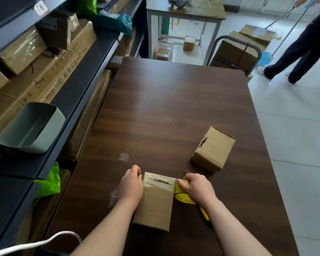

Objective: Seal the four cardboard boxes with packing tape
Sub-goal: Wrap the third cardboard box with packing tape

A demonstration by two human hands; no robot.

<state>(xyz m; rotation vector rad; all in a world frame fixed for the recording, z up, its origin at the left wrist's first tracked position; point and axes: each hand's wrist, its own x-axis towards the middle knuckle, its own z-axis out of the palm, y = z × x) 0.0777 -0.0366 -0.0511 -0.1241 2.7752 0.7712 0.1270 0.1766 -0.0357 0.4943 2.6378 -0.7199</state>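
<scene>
While left hand (pixel 131 183) holds box (pixel 155 202); another (pixel 213 150) nearby.

Stockroom / packing room. Left of frame: dark metal shelving (pixel 78 93) stacked with long printed cartons (pixel 50 76). Centre: dark wood packing table (pixel 174 100), cardboard box (pixel 155 204) and tape roll (pixel 182 197) on it. Upper right: trolley (pixel 259 54) loaded with cartons, more boxes on tiled floor (pixel 294 117), person (pixel 307 48) sweeping.
</scene>
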